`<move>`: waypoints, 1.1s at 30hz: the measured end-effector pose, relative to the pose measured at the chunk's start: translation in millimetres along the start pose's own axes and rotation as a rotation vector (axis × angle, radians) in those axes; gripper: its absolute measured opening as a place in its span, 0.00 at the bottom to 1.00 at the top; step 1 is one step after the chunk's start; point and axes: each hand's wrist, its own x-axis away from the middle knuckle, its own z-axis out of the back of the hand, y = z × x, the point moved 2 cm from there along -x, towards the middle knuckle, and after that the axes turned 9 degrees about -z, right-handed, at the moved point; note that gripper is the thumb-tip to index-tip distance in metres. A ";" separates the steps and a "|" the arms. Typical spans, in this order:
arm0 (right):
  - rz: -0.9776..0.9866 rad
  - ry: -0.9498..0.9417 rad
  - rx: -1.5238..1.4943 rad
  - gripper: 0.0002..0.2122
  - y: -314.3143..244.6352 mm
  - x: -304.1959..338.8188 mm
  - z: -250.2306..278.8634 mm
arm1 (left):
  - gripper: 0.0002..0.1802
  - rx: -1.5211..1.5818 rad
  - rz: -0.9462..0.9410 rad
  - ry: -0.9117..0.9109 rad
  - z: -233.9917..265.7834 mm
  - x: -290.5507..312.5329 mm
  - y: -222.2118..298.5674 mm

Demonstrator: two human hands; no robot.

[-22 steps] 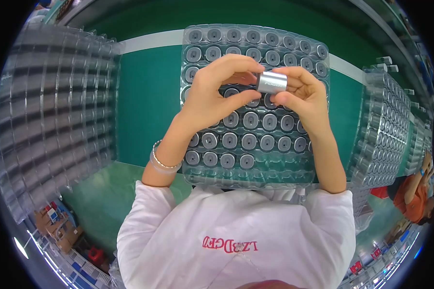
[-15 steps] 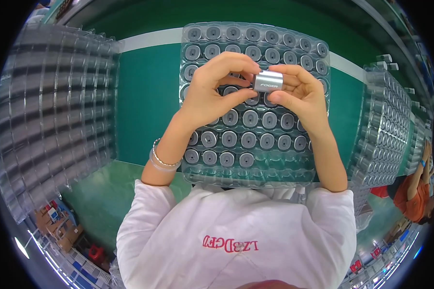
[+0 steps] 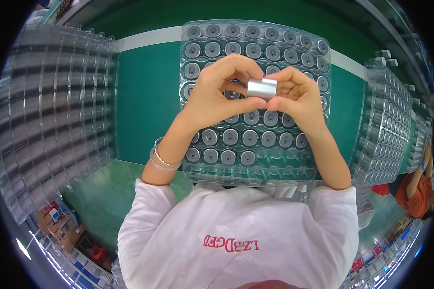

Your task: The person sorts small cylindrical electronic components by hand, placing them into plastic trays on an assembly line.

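Both of my hands close on one small silver metal cylinder [image 3: 262,88], pinching it between fingertips and thumbs above the middle of the clear blister tray [image 3: 255,168]. My left hand [image 3: 217,96] curls over from the left, index finger arched across the top and thumb pressed underneath — my right hand [image 3: 296,96] mirrors it from the right, its fingertips on the cylinder's right end. Neither grip is wide; each is narrowed to the part's own thickness.

Held this way, the cylinder lies on its side, its long axis running left to right between my two hands, slightly tilted down toward the left. It hangs clear of the tray, not touching the parts below. Those parts, round grey metal pieces seated upright in rows of pockets, sit directly beneath my hands, so the tray lies straight down from the grip. Both hands are equally near the cylinder, touching it.

My forearms rise from the lower edge, wrists bent inward so the palms face each other. A bracelet [image 3: 161,159] rings my left wrist. Stacks of empty clear trays [image 3: 53,111] stand to the left on the green table [image 3: 147,101], and more loaded trays [image 3: 388,120] stand on the right.
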 end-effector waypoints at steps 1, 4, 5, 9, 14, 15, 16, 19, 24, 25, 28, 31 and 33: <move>-0.038 -0.003 -0.023 0.16 -1.6 0.4 -2.2 | 0.22 -0.001 0.001 0.001 0.4 0.9 0.7; -0.006 0.015 -0.044 0.17 -0.4 1.1 -4.6 | 0.18 0.045 0.024 -0.012 2.9 2.3 1.3; -0.007 0.011 -0.044 0.17 -1.5 1.2 -4.9 | 0.14 0.129 0.004 -0.007 6.8 2.8 0.0; -0.072 -0.050 -0.132 0.16 -1.5 0.8 -4.0 | 0.11 0.225 0.013 0.047 5.2 2.8 4.2; -0.060 -0.003 -0.049 0.16 -1.9 0.9 -7.0 | 0.14 0.306 0.127 0.055 6.2 3.5 1.2; 0.134 0.032 0.161 0.18 -0.9 -0.1 -6.3 | 0.16 0.386 0.220 0.091 4.3 3.4 -0.1; 0.327 0.067 0.373 0.19 -1.9 -0.1 -6.8 | 0.16 0.388 0.221 0.088 2.5 3.4 -1.1; 0.530 0.103 0.471 0.18 -4.8 -1.8 -10.0 | 0.24 0.248 0.155 0.082 0.8 5.2 -3.4; 0.567 0.126 0.391 0.20 -4.2 -3.3 -10.8 | 0.29 -0.011 -0.054 0.077 2.5 3.3 -1.5; 0.569 0.153 0.365 0.21 -3.6 -3.5 -10.9 | 0.29 -0.010 -0.055 0.077 2.7 3.0 -1.9; 0.572 0.164 0.410 0.22 -2.9 -3.1 -10.5 | 0.28 -0.024 -0.097 0.100 3.2 2.3 -3.1; 0.433 0.061 0.545 0.25 -3.3 0.2 -7.6 | 0.29 -0.033 -0.201 0.142 4.2 3.7 -2.0; 0.422 0.052 0.551 0.25 -2.8 1.4 -9.6 | 0.30 -0.107 -0.243 0.138 4.9 5.8 -0.5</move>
